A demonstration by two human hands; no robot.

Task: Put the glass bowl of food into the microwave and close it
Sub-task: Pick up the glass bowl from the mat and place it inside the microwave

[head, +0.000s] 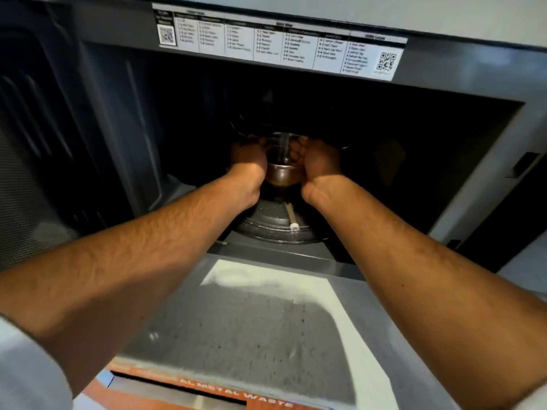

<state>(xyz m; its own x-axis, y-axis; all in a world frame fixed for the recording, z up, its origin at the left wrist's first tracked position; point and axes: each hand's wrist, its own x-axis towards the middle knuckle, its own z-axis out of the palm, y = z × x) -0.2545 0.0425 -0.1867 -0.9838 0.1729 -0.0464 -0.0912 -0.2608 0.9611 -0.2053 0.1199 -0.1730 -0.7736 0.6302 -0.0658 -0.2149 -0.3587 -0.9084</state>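
Both hands (284, 161) clasp glass bowl (282, 173) inside microwave (444, 84); food indistinct.

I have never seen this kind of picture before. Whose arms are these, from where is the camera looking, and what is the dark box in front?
There is one picture, taken by a camera worn on a person's head, looking forward and down. So the two bare arms are the wearer's own. The dark box is an open microwave; its door is swung out to the left. Both hands, the left hand and the right hand, reach inside and hold a glass bowl between them, above the round turntable. The food inside the bowl is too dark to make out. A sticker with printed lists sits above the opening. Below, a grey speckled counter is in front.
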